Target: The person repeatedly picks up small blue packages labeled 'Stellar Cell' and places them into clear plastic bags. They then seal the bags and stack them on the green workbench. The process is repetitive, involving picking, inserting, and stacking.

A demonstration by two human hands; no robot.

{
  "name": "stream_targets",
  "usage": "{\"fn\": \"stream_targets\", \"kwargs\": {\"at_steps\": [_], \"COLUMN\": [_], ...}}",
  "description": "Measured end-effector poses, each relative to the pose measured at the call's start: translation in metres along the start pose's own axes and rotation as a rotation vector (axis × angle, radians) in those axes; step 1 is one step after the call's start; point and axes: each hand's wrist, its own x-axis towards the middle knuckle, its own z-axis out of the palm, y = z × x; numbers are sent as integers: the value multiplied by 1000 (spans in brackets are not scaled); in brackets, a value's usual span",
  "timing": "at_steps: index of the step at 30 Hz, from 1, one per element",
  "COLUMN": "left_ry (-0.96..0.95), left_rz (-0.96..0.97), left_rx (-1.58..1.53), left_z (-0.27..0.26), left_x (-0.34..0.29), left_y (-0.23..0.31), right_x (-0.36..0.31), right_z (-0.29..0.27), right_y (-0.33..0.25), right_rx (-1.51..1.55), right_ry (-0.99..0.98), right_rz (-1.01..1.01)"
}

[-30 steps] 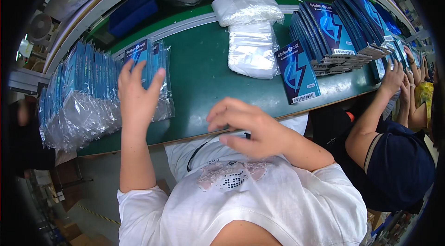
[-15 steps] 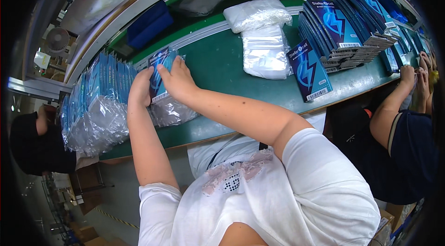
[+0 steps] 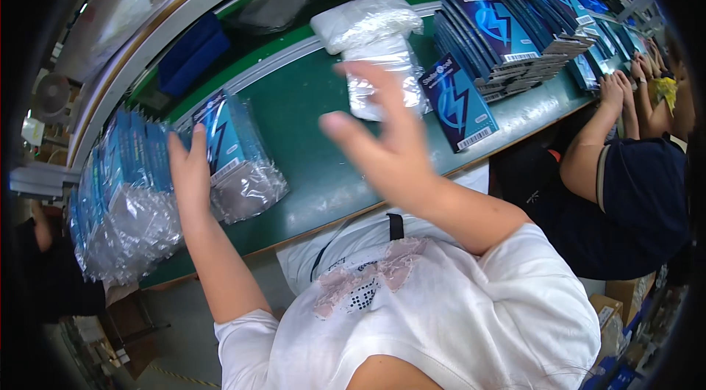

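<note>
My left hand (image 3: 190, 177) is at the left edge of a flat blue box in a clear plastic bag (image 3: 228, 141), its thumb on the front edge and the other fingers along the side. The bag's loose lower end (image 3: 250, 188) lies crumpled on the green table. Over the middle of the table my right hand (image 3: 386, 136) is raised, blurred by motion, fingers spread and holding nothing. Behind it lies a stack of clear plastic bags (image 3: 364, 81). A single unbagged blue box (image 3: 457, 105) leans against the stacked boxes on the right.
Left of my left hand stands a row of bagged blue boxes (image 3: 125, 162). Tall stacks of blue boxes (image 3: 493, 26) fill the right side. A blue bin (image 3: 193, 55) sits beyond the metal rail. Co-workers' hands (image 3: 614, 88) are at the far right.
My right hand has let go of the bagged box and moved right, toward the plastic bags. My left hand stays at the box's left edge. The whole view has shifted slightly.
</note>
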Motion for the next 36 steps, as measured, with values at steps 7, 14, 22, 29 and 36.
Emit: {"fn": "stream_targets", "kwargs": {"at_steps": [7,14,22,29,36], "left_ry": [-355,-503,-499,-529,-682], "left_rz": [874,1044,807,797,363], "left_rx": [-149,124,-178,-257,-319], "left_z": [44,140,138,141,137], "left_x": [-81,-65,-74,-64,-54], "left_y": [85,62,80,82,80], "right_x": [-29,-17,-38,-29,-10], "right_z": [-115,-127,-137,-99,-86], "right_y": [24,57,24,55,77], "right_rx": [-634,-414,821,1279,1158], "right_ry": [414,56,49,-344,-367], "right_rz": [158,563,714,1016,883]}}
